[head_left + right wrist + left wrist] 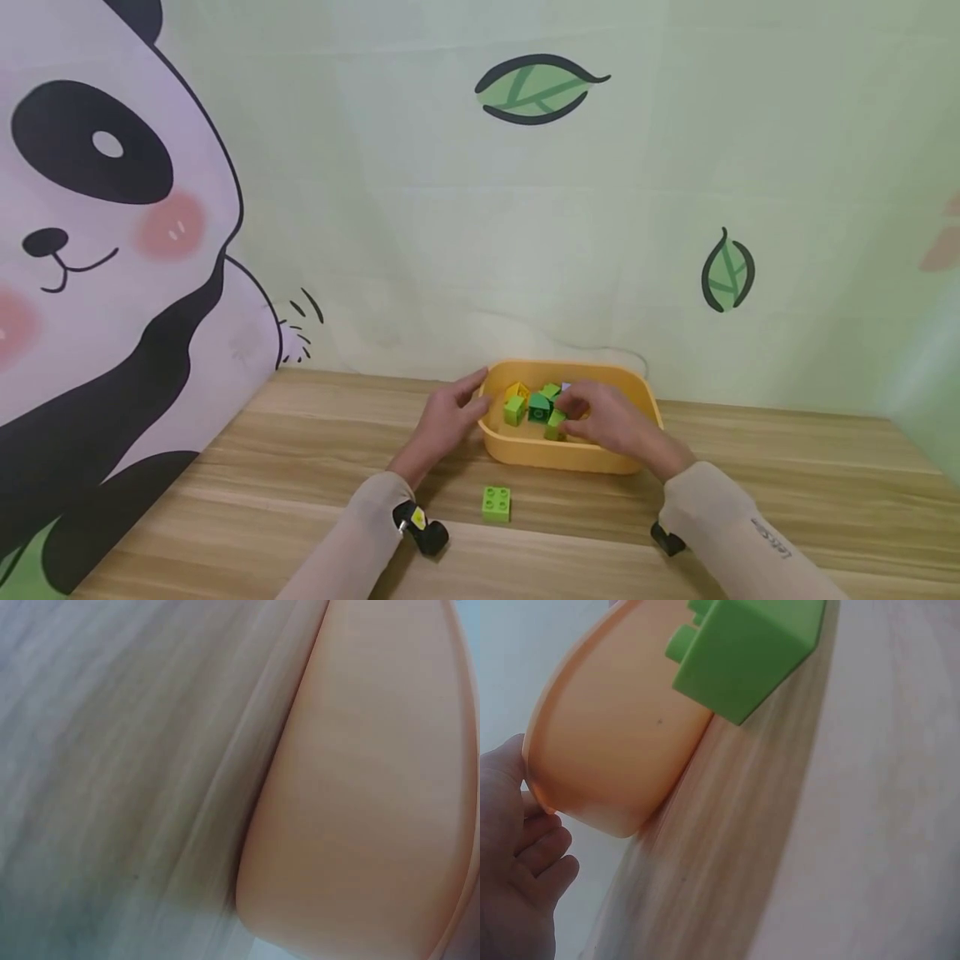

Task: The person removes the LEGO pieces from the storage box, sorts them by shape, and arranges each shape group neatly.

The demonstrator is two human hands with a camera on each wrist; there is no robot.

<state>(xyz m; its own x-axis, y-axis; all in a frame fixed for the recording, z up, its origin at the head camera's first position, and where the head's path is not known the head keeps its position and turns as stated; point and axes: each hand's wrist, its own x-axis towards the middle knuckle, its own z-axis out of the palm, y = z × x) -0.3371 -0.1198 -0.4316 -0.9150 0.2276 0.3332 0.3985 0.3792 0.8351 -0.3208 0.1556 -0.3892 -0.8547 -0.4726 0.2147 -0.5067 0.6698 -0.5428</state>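
Your left hand (447, 414) grips the left end of the orange plastic bin (540, 456), which stands open-side up on the worktop (322, 500), long axis running left to right. Your right hand (606, 417) reaches inside, fingers bent beside a lime-green toy brick (553, 428); whether they grasp it, you cannot tell. A four-stud lime-green brick (496, 504) lies nearer you, studs up.

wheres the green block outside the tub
In the head view, the green block sits on the table in front of the tub, toward its left end.
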